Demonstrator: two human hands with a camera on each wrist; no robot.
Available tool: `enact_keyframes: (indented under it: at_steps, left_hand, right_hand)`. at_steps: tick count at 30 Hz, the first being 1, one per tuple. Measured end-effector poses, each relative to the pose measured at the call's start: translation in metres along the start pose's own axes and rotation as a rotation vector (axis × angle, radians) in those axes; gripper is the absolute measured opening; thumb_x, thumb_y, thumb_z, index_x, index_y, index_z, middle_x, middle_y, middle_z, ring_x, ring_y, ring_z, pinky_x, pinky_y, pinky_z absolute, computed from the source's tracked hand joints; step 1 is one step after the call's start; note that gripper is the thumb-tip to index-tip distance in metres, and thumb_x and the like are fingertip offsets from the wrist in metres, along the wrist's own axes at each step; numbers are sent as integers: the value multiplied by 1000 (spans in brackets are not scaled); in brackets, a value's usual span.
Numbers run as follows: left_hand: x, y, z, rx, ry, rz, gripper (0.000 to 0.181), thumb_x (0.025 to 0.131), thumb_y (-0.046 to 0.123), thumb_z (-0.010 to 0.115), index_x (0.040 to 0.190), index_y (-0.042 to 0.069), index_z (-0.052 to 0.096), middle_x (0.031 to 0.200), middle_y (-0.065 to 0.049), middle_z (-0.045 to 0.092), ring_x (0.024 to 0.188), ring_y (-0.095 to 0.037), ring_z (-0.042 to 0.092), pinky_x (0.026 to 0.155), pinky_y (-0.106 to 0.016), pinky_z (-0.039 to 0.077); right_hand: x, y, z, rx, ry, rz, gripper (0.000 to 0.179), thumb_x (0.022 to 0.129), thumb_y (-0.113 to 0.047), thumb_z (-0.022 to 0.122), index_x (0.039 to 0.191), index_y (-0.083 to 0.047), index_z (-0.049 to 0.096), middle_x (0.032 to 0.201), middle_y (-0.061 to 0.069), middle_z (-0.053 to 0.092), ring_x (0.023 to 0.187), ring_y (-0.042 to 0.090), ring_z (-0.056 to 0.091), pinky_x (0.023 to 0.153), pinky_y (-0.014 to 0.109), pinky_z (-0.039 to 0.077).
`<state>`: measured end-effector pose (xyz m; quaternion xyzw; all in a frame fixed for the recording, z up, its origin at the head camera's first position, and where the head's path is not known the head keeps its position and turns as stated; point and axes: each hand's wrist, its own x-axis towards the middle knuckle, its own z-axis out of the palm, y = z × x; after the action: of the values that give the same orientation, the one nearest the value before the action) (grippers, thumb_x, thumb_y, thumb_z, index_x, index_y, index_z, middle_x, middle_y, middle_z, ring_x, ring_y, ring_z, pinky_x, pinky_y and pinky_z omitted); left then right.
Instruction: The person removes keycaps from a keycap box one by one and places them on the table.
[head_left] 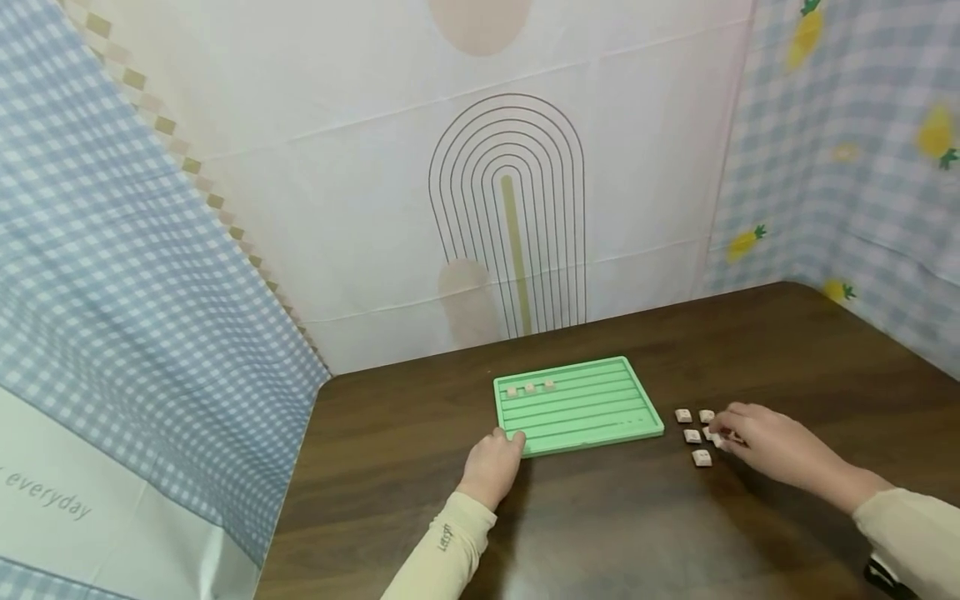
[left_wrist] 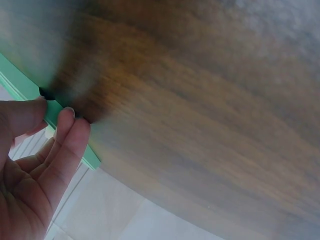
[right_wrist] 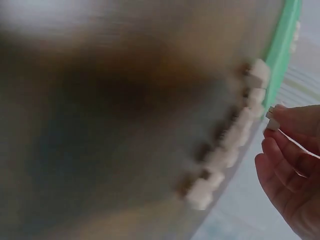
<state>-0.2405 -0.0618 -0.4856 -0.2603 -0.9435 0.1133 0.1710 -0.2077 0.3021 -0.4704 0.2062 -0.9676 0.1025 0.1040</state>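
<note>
A mint-green ridged tray (head_left: 577, 408) lies on the brown table. My left hand (head_left: 491, 468) grips its near left corner, thumb on one side of the rim. In the left wrist view, thumb and fingers of the left hand (left_wrist: 37, 160) pinch the green edge. Three small pale keycaps (head_left: 529, 388) sit in the tray's far row, at the left. To the right of the tray, my right hand (head_left: 772, 442) is over several loose white keycaps (head_left: 692, 436). The right wrist view shows the right hand (right_wrist: 295, 160) pinching one white keycap (right_wrist: 273, 121) between thumb and forefinger.
The dark wooden table (head_left: 600, 517) ends at a white patterned cloth (head_left: 360, 225) behind it. Blue checked cloth (head_left: 180, 275) hangs along the left side, and more, with pineapples (head_left: 806, 37), on the right.
</note>
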Motion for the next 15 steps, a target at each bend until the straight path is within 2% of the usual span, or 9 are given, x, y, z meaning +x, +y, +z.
enact_keyframes:
  at_steps: [3, 5, 10, 15]
  left_hand:
    - [0, 0, -1, 1, -4, -8, 7, 83, 7, 59, 86, 11, 56, 70, -9, 57, 55, -19, 58, 45, -28, 49]
    - [0, 0, -3, -1, -6, -12, 6, 83, 6, 58, 86, 11, 56, 70, -9, 57, 56, -19, 58, 45, -28, 49]
    - [-1, 1, -3, -10, -7, -14, 6, 83, 6, 57, 86, 11, 57, 70, -9, 57, 57, -19, 59, 46, -28, 49]
    - [0, 1, 0, -13, -9, -11, 7, 82, 6, 59, 87, 11, 57, 70, -10, 57, 57, -19, 59, 46, -28, 49]
  right_hand:
    - [-8, 4, 8, 9, -41, 32, 12, 77, -14, 71, 87, -18, 67, 84, -9, 60, 73, 9, 58, 66, 33, 50]
    - [-10, 5, 12, 4, -43, 21, 12, 76, -13, 71, 86, -18, 67, 85, -8, 62, 75, 12, 60, 68, 35, 51]
    - [-13, 1, 20, -41, -7, -19, 13, 75, -11, 71, 83, -19, 65, 82, -8, 59, 71, 11, 58, 58, 28, 48]
    - [-16, -1, 22, -70, 18, -5, 14, 75, -11, 71, 83, -19, 64, 81, -9, 58, 69, 9, 57, 56, 27, 46]
